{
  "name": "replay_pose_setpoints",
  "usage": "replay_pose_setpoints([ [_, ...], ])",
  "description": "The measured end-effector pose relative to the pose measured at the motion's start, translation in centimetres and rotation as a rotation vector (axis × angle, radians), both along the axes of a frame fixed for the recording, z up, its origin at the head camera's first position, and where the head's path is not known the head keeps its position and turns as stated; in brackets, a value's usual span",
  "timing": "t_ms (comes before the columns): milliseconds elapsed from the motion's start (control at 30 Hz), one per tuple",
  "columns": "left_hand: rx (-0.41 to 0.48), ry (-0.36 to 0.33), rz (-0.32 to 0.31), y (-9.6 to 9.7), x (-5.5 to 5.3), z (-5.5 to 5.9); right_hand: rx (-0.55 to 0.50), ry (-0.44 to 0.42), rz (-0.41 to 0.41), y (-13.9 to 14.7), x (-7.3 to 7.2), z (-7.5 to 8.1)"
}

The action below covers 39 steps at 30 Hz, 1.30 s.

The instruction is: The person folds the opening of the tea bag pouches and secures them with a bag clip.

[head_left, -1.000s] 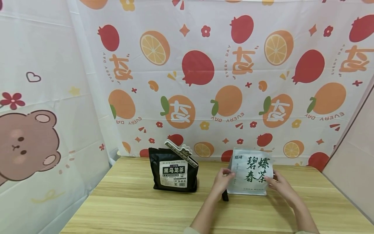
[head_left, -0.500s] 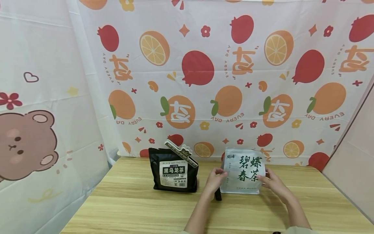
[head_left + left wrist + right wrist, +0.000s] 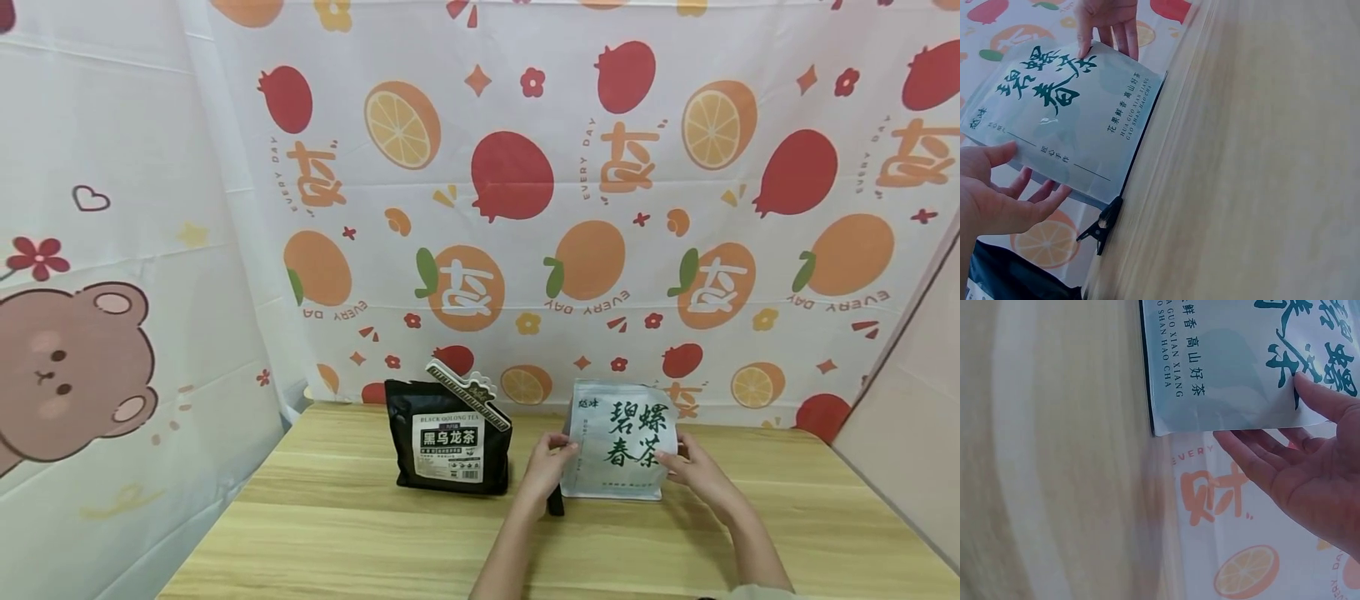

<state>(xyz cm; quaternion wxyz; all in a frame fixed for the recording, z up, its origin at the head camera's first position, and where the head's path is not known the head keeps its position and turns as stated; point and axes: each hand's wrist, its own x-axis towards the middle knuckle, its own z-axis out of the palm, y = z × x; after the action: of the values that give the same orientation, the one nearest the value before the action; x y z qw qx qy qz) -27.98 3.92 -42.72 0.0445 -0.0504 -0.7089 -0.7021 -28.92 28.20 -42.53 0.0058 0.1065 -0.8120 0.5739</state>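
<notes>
A pale blue-green tea bag (image 3: 621,479) with dark green lettering stands upright on the wooden table. My left hand (image 3: 546,467) grips its left edge, thumb on the front and fingers at the side and behind. At the opposite edge, my right hand (image 3: 693,471) holds the bag with the thumb pressed to its front face, fingers partly hidden behind. The right wrist view shows that thumb over the lettering (image 3: 1284,369). A black spring clamp (image 3: 1105,225) lies by the bag's lower left corner, close to my left hand.
To the left stands a black oolong tea bag (image 3: 450,446) with a white label. A white-and-gold sealing clip (image 3: 468,392) sits slanted across its top. Behind the wooden table (image 3: 375,533) hangs a fruit-print curtain (image 3: 442,225), and a bear-print one (image 3: 187,333) is at the left.
Both hands have moved the pale tea bag to the left along the table, nearer the black bag. The clamp has shifted left with it. The black bag stays where it was.
</notes>
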Motion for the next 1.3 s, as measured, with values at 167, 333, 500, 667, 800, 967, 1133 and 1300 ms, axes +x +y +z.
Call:
replay_pose_setpoints([
  [167, 0.003, 0.002, -0.003, -0.18, 0.24, -0.14, -0.007, -0.006, -0.003, -0.15, 0.2, -0.13],
  [333, 0.009, -0.003, 0.001, -0.34, 0.44, -0.32, 0.001, 0.001, -0.003, -0.24, 0.28, -0.37],
  [500, 0.007, -0.003, 0.0, -0.29, 0.52, -0.46, 0.013, -0.005, -0.019, -0.27, 0.48, -0.38],
  [667, 0.005, -0.008, 0.0, -0.19, 0.52, -0.5, 0.021, 0.004, -0.034, -0.21, 0.6, -0.31],
  [800, 0.005, -0.01, -0.004, -0.11, 0.55, -0.47, 0.024, 0.008, -0.037, -0.13, 0.57, -0.28],
  [967, 0.017, -0.001, -0.007, 0.21, 0.65, -0.19, 0.033, 0.007, -0.036, 0.12, 0.68, 0.02],
  [1133, 0.033, -0.018, -0.003, 0.5, 0.7, 0.24, 0.038, 0.011, -0.03, 0.35, 0.64, 0.29],
  [1300, 0.031, -0.024, 0.01, 0.5, 0.59, 0.45, 0.046, 0.016, -0.014, 0.42, 0.27, 0.17],
])
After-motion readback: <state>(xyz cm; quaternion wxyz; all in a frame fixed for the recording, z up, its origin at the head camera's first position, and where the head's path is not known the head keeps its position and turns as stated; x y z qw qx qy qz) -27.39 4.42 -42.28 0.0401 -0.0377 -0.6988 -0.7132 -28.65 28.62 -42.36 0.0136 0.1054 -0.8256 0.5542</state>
